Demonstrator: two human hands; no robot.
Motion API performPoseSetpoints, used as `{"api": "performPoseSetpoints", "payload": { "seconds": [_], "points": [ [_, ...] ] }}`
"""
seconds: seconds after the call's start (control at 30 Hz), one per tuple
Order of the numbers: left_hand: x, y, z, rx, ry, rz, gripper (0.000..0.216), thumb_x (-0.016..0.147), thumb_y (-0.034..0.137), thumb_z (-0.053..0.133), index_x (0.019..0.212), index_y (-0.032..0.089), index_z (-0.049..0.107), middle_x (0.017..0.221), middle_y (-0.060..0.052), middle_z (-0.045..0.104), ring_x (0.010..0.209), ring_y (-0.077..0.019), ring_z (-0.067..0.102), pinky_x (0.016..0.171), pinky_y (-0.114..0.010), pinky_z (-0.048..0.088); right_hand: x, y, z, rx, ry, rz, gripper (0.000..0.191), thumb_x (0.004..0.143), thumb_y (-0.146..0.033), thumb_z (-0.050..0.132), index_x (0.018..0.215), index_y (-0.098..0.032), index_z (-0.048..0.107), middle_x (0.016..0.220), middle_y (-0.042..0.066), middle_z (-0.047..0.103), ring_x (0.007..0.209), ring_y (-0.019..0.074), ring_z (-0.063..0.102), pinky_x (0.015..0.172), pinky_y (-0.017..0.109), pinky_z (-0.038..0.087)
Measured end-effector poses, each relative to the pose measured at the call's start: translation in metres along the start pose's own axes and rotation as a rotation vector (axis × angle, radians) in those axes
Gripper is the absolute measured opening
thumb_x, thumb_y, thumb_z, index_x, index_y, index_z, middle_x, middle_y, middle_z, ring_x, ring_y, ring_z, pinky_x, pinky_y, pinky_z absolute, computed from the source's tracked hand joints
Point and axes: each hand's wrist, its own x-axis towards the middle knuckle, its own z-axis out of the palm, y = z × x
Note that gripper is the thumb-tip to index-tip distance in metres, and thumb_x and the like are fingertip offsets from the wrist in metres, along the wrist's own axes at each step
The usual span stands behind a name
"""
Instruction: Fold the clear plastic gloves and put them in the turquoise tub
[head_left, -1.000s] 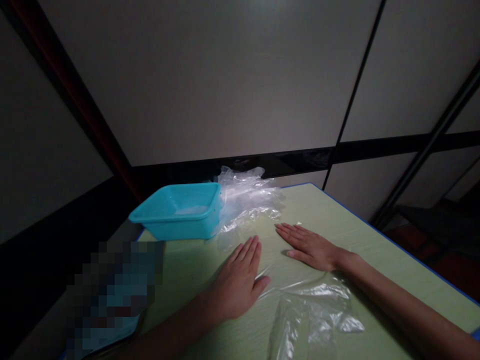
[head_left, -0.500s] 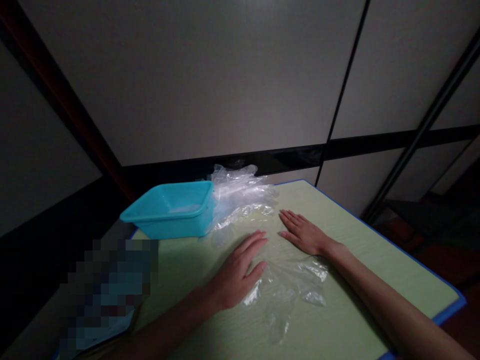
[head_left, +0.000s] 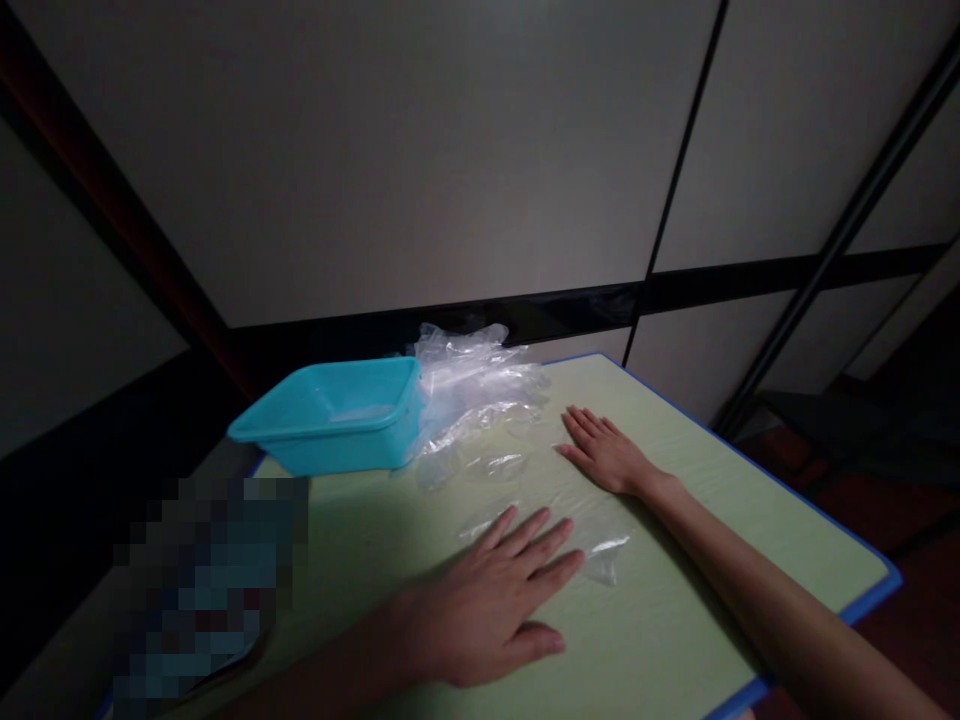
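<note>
A clear plastic glove or thin bag (head_left: 604, 550) lies spread on the pale green table (head_left: 675, 610); its exact kind is hard to make out. Over its near part is my left hand (head_left: 499, 600), palm down with the fingers spread, hiding some of the film. My right hand (head_left: 611, 452) lies flat at the far right edge of the film, fingers stretched out and thumb apart. Beyond both hands, a heap of crumpled clear plastic (head_left: 480, 385) sits against the side of a turquoise basin (head_left: 337, 445).
The table has a blue edge (head_left: 795, 625) and stands by pale cabinet panels (head_left: 450, 160) with a dark horizontal band (head_left: 585, 308). A blurred-out, pixelated item (head_left: 217, 590) lies at the left side of the table. Something whitish shows inside the basin.
My left hand has moved nearer to me, flattened and spread its fingers over the plastic film. The film's near part is now covered or smoothed. My right hand stays almost in place.
</note>
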Motion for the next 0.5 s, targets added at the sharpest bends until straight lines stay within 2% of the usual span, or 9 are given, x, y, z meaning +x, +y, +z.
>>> {"api": "performPoseSetpoints", "payload": {
  "seconds": [0.17,0.27,0.37,0.43,0.5],
  "points": [
    [-0.011,0.007,-0.012,-0.051,-0.045,-0.023,0.064,0.083,0.038,0.051,0.137,0.029,0.017,0.144,-0.005,0.008,0.131,-0.0291,0.003,0.102,-0.056,0.005,0.000,0.004,-0.001,0.024,-0.001,0.000,0.067,0.087,-0.054,0.016,0.137,-0.010,0.023,0.143,0.011,0.018,0.130,0.0239,0.015,0.104,0.041,0.019],
    [-0.014,0.013,-0.021,-0.116,-0.031,-0.079,0.064,0.081,0.041,0.053,0.136,0.026,0.022,0.143,-0.006,0.014,0.131,-0.0270,0.010,0.103,-0.049,0.014,0.001,0.007,-0.006,0.049,0.041,0.035,0.064,0.088,-0.051,0.021,0.137,-0.011,0.024,0.142,0.012,0.019,0.130,0.0247,0.017,0.104,0.043,0.019],
    [-0.007,0.016,-0.018,-0.114,0.110,-0.227,0.058,0.086,0.040,0.042,0.136,0.018,0.022,0.143,-0.006,0.015,0.131,-0.0209,0.014,0.105,-0.039,0.019,0.000,0.002,-0.013,0.086,0.136,0.037,0.058,0.089,-0.042,0.024,0.135,-0.006,0.028,0.141,0.014,0.024,0.130,0.0234,0.020,0.105,0.042,0.019],
    [0.002,0.011,-0.009,-0.067,0.216,-0.335,0.053,0.090,0.035,0.033,0.136,0.012,0.022,0.143,-0.008,0.015,0.131,-0.0187,0.014,0.106,-0.035,0.019,-0.001,-0.008,-0.015,0.140,0.183,-0.022,0.055,0.089,-0.036,0.023,0.133,-0.004,0.031,0.139,0.015,0.028,0.129,0.0214,0.023,0.105,0.039,0.020],
    [0.012,0.003,0.004,-0.006,0.271,-0.407,0.050,0.091,0.030,0.026,0.135,0.006,0.024,0.143,-0.011,0.017,0.131,-0.0188,0.014,0.106,-0.034,0.019,-0.003,-0.022,-0.015,0.198,0.183,-0.120,0.052,0.090,-0.033,0.023,0.132,-0.005,0.032,0.138,0.015,0.031,0.128,0.0199,0.026,0.105,0.037,0.023]
  ]
}}
